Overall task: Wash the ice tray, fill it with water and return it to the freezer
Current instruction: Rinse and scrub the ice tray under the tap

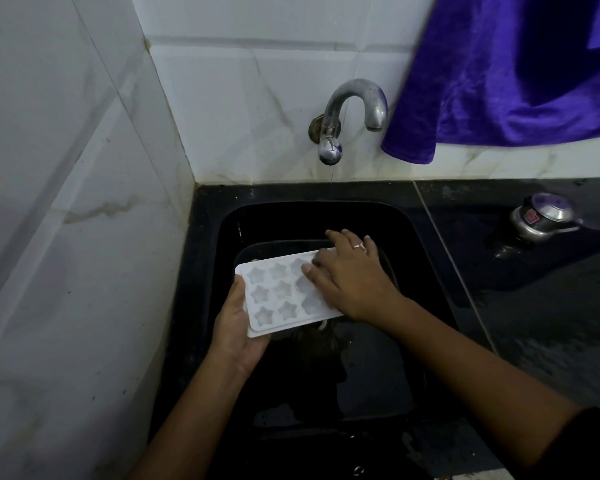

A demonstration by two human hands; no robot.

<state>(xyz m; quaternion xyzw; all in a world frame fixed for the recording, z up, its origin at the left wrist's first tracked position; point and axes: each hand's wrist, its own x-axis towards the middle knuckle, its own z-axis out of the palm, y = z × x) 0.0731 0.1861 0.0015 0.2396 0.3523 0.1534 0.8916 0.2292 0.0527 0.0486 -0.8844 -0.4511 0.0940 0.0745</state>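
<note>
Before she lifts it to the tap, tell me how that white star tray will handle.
The ice tray looks like thin moulded plastic, so probably light and a bit bendy. The left hand holds one end alone, so it may sag or tip. If wet, it is likely slippery under the right hand.

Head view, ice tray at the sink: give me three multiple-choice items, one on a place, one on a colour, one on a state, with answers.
1. Where is the ice tray?
A. On the counter beside the kettle
B. Held over the black sink
C. Hanging on the wall

2. What colour is the cloth hanging right of the tap?
A. Purple
B. Yellow
C. White

3. What is the tap doing?
A. Pouring a strong stream onto the tray
B. Showing no visible stream
C. Spraying the wall

Answers:
1 B: the left hand grips the tray's end over the basin while the right hand lies across its top.
2 A: the fabric is deep purple.
3 B: no water shows below the spout.
</note>
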